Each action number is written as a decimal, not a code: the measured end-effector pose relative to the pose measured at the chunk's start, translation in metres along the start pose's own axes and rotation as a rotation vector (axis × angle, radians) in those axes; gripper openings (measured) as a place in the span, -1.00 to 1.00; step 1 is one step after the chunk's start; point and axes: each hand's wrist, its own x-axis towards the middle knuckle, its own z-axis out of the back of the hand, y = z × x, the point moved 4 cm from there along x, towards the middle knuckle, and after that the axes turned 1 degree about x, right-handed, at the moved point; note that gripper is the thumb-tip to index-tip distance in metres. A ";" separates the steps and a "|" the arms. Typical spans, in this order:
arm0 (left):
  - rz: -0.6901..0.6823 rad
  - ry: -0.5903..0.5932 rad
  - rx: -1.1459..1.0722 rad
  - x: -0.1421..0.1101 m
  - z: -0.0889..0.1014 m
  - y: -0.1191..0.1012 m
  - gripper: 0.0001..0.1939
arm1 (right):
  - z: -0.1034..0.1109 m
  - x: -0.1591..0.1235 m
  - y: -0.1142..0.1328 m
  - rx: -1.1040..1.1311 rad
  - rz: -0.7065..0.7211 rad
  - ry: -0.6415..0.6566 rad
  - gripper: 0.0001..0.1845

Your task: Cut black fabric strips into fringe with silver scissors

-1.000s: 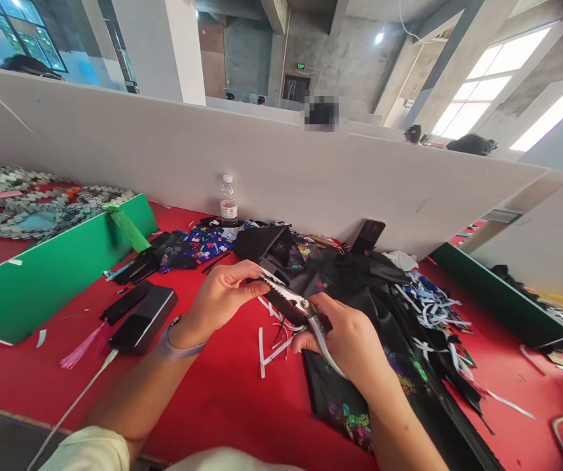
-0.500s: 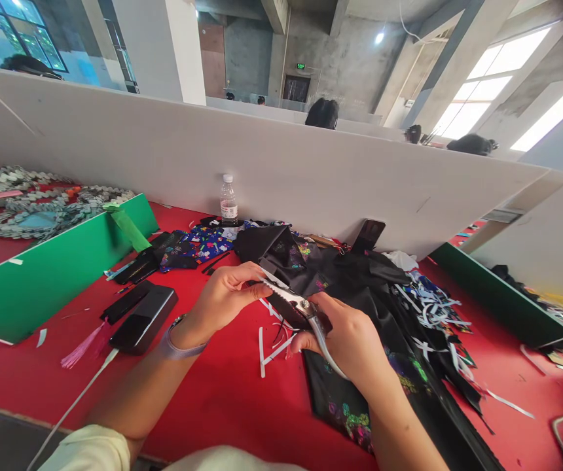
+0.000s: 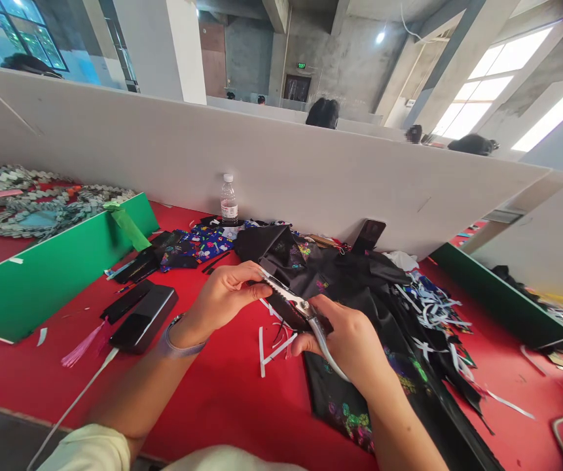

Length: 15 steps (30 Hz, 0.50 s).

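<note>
My right hand (image 3: pixel 350 333) grips the handles of silver pinking shears (image 3: pixel 323 341), whose blades point left and away from me. A small black fabric piece (image 3: pixel 284 307) lies along the toothed blade. Its far end is pinched between the thumb and fingers of my left hand (image 3: pixel 225 294), right beside the blade tips. Both hands are held above the red table. Beneath my right hand spreads a large black cloth (image 3: pixel 330 379) printed with colourful flowers. Thin white strips (image 3: pixel 262 353) lie on the table below the shears.
Behind the work stand a water bottle (image 3: pixel 229 203) and a phone (image 3: pixel 368 235) leaning on the white partition (image 3: pixel 281 163). Left are a black power bank (image 3: pixel 146 320) with a cable and a green divider (image 3: pixel 65 268). Fabric scraps (image 3: pixel 431 304) are heaped at right.
The shears' blades have closed further along the black fabric piece. Both hands stay in nearly the same place.
</note>
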 end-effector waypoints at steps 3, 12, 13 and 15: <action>-0.005 0.000 0.003 0.000 0.001 0.001 -0.90 | 0.000 0.000 0.000 -0.001 -0.009 0.001 -0.46; 0.020 0.016 0.015 0.000 0.000 0.001 -0.93 | -0.001 0.000 -0.002 -0.005 -0.029 0.020 -0.45; 0.021 0.014 0.011 0.000 0.000 0.001 -0.93 | -0.001 0.000 -0.002 -0.007 -0.029 0.024 -0.46; 0.018 0.012 0.004 0.000 0.000 -0.001 -0.93 | 0.000 0.000 -0.001 -0.015 -0.032 0.029 -0.46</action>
